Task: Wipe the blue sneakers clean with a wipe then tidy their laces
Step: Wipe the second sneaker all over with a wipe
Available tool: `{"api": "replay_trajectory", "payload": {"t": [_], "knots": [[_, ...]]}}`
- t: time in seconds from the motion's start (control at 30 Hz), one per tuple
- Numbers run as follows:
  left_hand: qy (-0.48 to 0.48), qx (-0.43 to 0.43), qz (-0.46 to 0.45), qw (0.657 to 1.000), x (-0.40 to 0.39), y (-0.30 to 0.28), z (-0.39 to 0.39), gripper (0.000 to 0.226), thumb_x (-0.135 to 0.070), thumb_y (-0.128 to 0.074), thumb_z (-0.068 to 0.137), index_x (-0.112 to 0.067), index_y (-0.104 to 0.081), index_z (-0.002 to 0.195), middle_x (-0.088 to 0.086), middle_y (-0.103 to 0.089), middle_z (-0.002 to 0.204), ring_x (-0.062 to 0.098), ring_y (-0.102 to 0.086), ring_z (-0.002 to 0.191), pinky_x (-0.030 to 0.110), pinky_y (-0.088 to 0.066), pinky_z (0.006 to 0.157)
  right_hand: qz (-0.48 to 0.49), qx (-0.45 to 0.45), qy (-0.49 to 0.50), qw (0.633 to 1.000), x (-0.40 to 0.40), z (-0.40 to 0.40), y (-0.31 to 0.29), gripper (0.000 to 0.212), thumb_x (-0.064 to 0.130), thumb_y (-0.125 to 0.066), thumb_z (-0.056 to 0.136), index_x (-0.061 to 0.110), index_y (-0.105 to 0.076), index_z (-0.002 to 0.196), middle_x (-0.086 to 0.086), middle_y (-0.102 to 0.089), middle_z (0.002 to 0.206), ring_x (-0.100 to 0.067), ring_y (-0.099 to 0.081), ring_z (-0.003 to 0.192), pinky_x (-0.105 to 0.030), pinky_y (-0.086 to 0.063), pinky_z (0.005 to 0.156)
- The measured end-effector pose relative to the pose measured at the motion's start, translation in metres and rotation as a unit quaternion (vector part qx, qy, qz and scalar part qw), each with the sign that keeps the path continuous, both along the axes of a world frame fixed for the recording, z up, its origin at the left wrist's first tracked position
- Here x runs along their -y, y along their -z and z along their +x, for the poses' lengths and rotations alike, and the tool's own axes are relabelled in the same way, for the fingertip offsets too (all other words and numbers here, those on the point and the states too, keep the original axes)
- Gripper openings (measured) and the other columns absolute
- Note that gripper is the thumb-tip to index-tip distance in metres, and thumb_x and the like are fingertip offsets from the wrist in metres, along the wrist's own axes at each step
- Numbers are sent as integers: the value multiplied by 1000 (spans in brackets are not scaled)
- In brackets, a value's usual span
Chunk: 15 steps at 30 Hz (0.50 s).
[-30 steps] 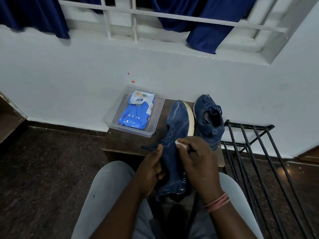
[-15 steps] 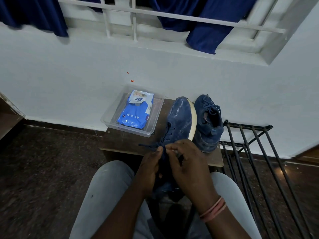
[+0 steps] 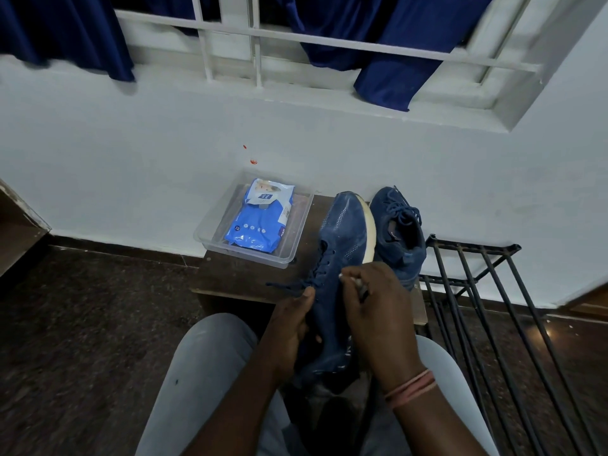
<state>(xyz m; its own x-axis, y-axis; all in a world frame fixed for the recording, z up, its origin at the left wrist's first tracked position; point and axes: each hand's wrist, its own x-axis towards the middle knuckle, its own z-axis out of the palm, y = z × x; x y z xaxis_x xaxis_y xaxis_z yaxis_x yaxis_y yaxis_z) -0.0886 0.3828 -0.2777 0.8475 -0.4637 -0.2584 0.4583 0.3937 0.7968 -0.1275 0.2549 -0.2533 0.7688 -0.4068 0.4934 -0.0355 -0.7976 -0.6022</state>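
Since a moment ago, the right hand (image 3: 375, 311) has kept pinching the white wipe (image 3: 349, 279) on the blue mesh sneaker (image 3: 339, 258); the left hand (image 3: 292, 327) still grips its 9 o'clock side.

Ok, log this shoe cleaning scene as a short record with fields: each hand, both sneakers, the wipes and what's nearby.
left hand: left hand grips the side of the held blue mesh sneaker
right hand: right hand pinches a small white wipe against that sneaker
held sneaker: tilted on its side, toe toward the wall, one lace end loose
second sneaker: second blue sneaker upright on the brown wooden stool
wipes: blue wipes packet inside a clear plastic tray
nearby: black metal rack to the right
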Motion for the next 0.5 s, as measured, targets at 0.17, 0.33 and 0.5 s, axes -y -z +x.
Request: {"api": "replay_trajectory", "payload": {"t": [0.17,0.33,0.5], "knots": [[-11,-17,-40,999,-2,-1,2,36,-20,-47,94,-2,-78,98,19,-76,103,22,-76,95,28,-60,77,19,-10,-68,997,-16,-7,-3,12,4,-70,90,15,-73,90,3,-66,88,-8,-61,83,-21,-49,77],[-20,-26,-28,999,1,1,1,35,-21,-52,91,-4,-77,106,20,-76,107,24,-75,96,29,-61,76,-18,-2,-28,999,7,13,-8,13,-1,-70,89,12,-72,87,-3,-64,85,-14,-58,82,-31,-50,76],[-15,-30,-65,997,4,1,-1,33,-17,-52,94,-9,-83,99,16,-76,112,21,-75,102,27,-60,78,-34,-25,-31,999,4,20,-14,12,2,-68,90,13,-73,90,-3,-64,89,-17,-60,86,-30,-51,80]]}}
